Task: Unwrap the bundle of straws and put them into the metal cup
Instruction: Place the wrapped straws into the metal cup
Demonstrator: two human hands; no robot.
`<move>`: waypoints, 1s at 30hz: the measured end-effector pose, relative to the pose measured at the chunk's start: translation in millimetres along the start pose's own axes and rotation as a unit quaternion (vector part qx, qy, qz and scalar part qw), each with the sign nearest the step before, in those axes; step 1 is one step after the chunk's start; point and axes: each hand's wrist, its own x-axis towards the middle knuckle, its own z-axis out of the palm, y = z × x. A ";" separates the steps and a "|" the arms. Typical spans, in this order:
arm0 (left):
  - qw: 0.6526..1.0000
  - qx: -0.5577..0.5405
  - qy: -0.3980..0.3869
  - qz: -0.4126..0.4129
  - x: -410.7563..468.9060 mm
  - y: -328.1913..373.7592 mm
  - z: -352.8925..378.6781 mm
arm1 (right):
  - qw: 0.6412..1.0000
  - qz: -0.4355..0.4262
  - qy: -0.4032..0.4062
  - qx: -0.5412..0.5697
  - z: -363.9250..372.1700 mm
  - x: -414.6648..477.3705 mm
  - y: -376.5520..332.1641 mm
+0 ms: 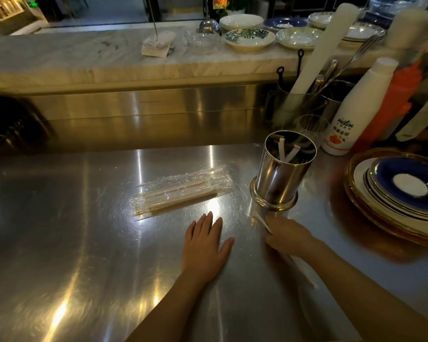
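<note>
R fingers (pixel 277 239) pinch wrapped straw (pixel 295 260) nr metal cup (pixel 283 166); L hand (pixel 204 243) flat, fingers spread, beside bundle (pixel 183 193).

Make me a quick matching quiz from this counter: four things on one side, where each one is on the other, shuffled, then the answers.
Things:
1. straw bundle
2. metal cup
3. left hand
4. right hand

Places or states:
A. flat on the steel counter, palm down
B. closed around a single wrapped straw
C. lying in clear wrap, left of the cup
D. upright, a few straws inside

Pairs: 1-C, 2-D, 3-A, 4-B
</note>
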 end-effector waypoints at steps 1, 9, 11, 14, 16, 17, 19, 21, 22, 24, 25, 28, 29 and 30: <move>1.000 0.002 -0.001 -0.001 0.2 -0.2 -0.1 | 0.999 -0.010 -0.015 0.033 -6.1 -0.6 -0.8; 1.000 0.006 -0.009 -0.004 1.0 -0.2 0.8 | 0.972 -0.088 0.090 0.201 -100.7 -19.0 -33.3; 1.000 0.002 -0.006 -0.005 0.9 -0.1 0.6 | 0.948 -0.131 0.195 0.215 -128.5 -24.9 -38.1; 1.000 0.005 -0.007 -0.007 0.3 -0.1 0.3 | 0.884 -0.177 0.353 0.250 -158.3 -28.3 -37.0; 1.000 0.008 -0.009 -0.008 -0.1 0.2 0.3 | 0.843 -0.189 0.425 0.268 -171.2 -24.4 -33.9; 1.000 0.008 -0.010 -0.008 0.0 0.5 0.4 | 0.830 -0.182 0.453 0.271 -175.1 -19.9 -31.0; 1.000 0.006 -0.011 -0.010 -0.2 0.7 0.1 | 0.826 -0.160 0.470 0.267 -177.4 -8.4 -25.0; 1.000 0.005 -0.012 -0.011 -0.3 0.4 0.3 | 0.864 -0.114 0.431 0.233 -171.7 3.3 -18.4; 1.000 0.007 -0.012 -0.013 -0.3 0.2 0.7 | 0.892 -0.085 0.399 0.193 -166.3 9.2 -14.2; 1.000 0.013 -0.013 -0.016 0.0 0.1 1.4 | 0.933 -0.045 0.348 0.084 -155.8 19.0 -5.2; 1.000 0.014 -0.014 -0.017 0.2 0.3 1.7 | 0.944 -0.034 0.326 0.046 -152.5 22.1 -2.1; 1.000 0.016 -0.016 -0.018 0.2 0.3 2.3 | 0.973 0.002 0.229 -0.002 -153.5 27.7 1.0; 1.000 0.015 -0.016 -0.017 0.2 0.1 2.8 | 0.979 0.013 0.201 -0.015 -155.2 29.0 0.9; 1.000 0.014 -0.017 -0.017 0.0 -0.3 3.4 | 0.982 0.019 0.186 -0.025 -156.7 29.9 0.4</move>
